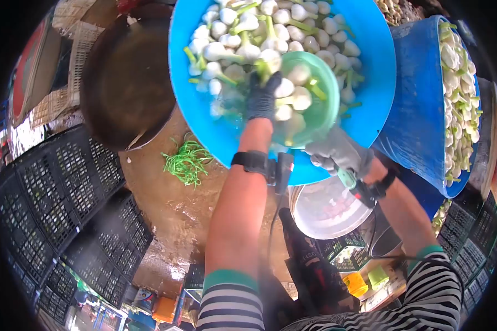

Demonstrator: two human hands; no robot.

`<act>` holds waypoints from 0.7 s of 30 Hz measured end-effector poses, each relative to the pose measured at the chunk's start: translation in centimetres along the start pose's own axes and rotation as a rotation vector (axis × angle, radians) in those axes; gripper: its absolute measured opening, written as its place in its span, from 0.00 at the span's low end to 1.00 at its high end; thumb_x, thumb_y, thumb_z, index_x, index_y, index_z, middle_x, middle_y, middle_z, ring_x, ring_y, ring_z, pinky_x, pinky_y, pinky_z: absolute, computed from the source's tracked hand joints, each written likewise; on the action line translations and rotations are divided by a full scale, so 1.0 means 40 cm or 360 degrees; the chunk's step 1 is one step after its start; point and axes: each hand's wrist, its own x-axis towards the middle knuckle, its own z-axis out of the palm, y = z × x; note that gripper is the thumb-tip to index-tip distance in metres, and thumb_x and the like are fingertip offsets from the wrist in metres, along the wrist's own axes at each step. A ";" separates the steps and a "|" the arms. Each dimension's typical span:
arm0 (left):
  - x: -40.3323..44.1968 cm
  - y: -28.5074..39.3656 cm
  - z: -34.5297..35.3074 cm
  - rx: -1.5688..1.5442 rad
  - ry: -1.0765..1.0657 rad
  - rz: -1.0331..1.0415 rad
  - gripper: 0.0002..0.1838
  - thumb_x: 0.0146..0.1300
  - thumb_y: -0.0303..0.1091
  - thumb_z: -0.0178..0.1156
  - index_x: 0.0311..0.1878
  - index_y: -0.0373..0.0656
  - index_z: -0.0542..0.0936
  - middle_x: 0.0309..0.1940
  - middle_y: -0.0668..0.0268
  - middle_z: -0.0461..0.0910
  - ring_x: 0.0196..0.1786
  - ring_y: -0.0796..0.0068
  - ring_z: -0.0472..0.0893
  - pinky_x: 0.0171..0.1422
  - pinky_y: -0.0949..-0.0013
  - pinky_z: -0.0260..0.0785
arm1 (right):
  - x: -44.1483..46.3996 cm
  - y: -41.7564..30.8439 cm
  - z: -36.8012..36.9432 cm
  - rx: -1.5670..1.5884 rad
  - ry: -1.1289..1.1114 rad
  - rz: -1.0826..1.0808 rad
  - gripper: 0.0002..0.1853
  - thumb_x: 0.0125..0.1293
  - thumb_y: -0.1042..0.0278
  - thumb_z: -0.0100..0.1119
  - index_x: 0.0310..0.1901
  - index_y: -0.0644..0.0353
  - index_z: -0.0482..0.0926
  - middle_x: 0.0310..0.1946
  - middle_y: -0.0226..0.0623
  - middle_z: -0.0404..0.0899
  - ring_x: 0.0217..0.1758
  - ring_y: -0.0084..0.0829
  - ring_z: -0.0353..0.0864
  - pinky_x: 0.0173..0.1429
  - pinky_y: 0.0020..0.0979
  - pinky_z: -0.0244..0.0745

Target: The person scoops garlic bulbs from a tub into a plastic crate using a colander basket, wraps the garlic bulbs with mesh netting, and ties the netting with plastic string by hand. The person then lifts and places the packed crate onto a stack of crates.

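My left hand [262,99], in a dark glove, reaches over a big blue tub [378,71] full of white garlic bulbs [248,51] with short green stems. Its thumb and fingers are apart, and one bulb lies right at the fingertips; motion blurs them. Beside it, a round green plastic strainer [332,102] holds several bulbs, low in the tub. My right hand [339,151], in a grey glove, is closed at the strainer's near side. A green handle end shows under its palm; the grip itself is partly hidden.
To the right, a tilted blue barrel [414,99] is full of garlic bulbs. A white bucket [328,212] stands below my right hand. Left are a dark round basin [124,83], green string [188,160] on the wet floor, and stacked black crates [49,193].
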 end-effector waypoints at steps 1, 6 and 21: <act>-0.033 0.023 0.010 0.0037 -0.0076 0.0077 0.48 0.47 0.54 0.65 0.67 0.38 0.59 0.60 0.50 0.67 0.59 0.58 0.70 0.58 0.61 0.65 | -0.017 0.025 0.008 0.0078 0.0036 -0.0065 0.06 0.58 0.70 0.56 0.25 0.59 0.72 0.17 0.26 0.67 0.13 0.14 0.59 0.13 0.19 0.50; -0.200 0.067 0.046 0.0087 0.0067 0.0341 0.49 0.47 0.55 0.66 0.67 0.39 0.58 0.63 0.52 0.66 0.64 0.58 0.67 0.65 0.62 0.59 | -0.163 0.027 0.106 -0.0142 0.0177 -0.0146 0.06 0.57 0.69 0.57 0.26 0.58 0.73 0.14 0.25 0.66 0.12 0.15 0.60 0.14 0.20 0.51; -1.120 -0.212 -0.637 -0.1174 0.1066 0.0866 0.47 0.52 0.37 0.68 0.71 0.46 0.51 0.61 0.55 0.66 0.60 0.68 0.70 0.59 0.68 0.66 | -0.430 0.469 0.827 -0.1177 -0.0437 0.0076 0.05 0.59 0.71 0.57 0.31 0.59 0.71 0.16 0.27 0.69 0.14 0.17 0.66 0.15 0.19 0.57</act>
